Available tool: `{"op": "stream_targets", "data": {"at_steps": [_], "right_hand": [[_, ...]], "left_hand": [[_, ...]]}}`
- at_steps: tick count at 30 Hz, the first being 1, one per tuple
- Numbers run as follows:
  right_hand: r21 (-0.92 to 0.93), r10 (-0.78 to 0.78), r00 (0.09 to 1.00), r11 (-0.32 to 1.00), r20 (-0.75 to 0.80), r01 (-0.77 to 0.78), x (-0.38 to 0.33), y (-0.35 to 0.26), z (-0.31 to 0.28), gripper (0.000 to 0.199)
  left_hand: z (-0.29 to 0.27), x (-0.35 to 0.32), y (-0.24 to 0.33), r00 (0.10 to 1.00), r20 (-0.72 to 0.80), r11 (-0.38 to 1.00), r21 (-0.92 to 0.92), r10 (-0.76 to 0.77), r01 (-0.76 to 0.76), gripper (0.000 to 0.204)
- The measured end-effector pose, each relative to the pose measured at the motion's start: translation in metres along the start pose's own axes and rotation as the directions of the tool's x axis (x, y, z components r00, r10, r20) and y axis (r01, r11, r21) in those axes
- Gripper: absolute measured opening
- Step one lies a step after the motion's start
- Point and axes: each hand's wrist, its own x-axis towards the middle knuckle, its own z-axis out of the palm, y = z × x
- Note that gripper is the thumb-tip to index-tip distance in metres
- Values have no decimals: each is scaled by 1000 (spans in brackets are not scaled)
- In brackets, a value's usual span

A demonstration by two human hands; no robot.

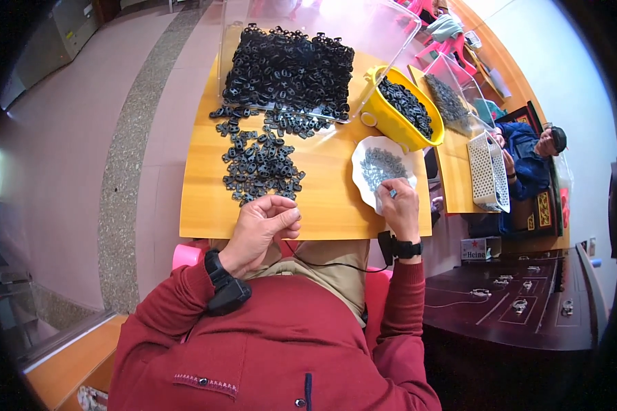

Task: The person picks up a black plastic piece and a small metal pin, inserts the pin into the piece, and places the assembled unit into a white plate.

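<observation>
Just below a loose pile of small black plastic pieces with holes (260, 161), my left hand (262, 229) is closed, thumb against curled fingers. Whatever it pinches is mostly hidden; only a dark speck shows at the fingertips. My right hand (401, 209) is closed in a pinch at the near right rim of a scalloped white dish (358, 163). A tiny light grey-blue piece (393, 194) shows at its fingertips. Many small grey pieces (382, 164) lie in the dish.
A clear plastic bin (391, 65) heaped with black pieces (288, 72) stands at the table's far side. Beside it is a yellow tub (373, 113) of similar pieces. At right, another person (528, 154) sits by a white perforated basket (488, 171). A dark cabinet (459, 301) stands nearer.
</observation>
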Motion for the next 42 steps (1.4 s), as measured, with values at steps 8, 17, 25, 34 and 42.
{"op": "stream_targets", "data": {"at_steps": [8,17,25,34,42], "right_hand": [[-37,-72,996,997,-46,71,0,-2,1,12],[54,-50,990,997,-133,57,-1,-12,0,8],[425,-85,996,903,30,64,-20,-70,15,4],[715,-131,950,690,282,-117,-45,-98,43,4],[764,-31,957,610,288,-210,-50,-114,65,3]], "left_hand": [[1,0,-1,999,39,1000,-27,0,1,10],[-2,0,-1,998,63,1000,22,-4,3,10],[-1,-1,-4,996,-43,996,49,72,-70,15],[1,-1,-3,999,-38,999,11,33,-33,15],[-4,0,-6,997,43,995,-86,57,-53,15]]}}
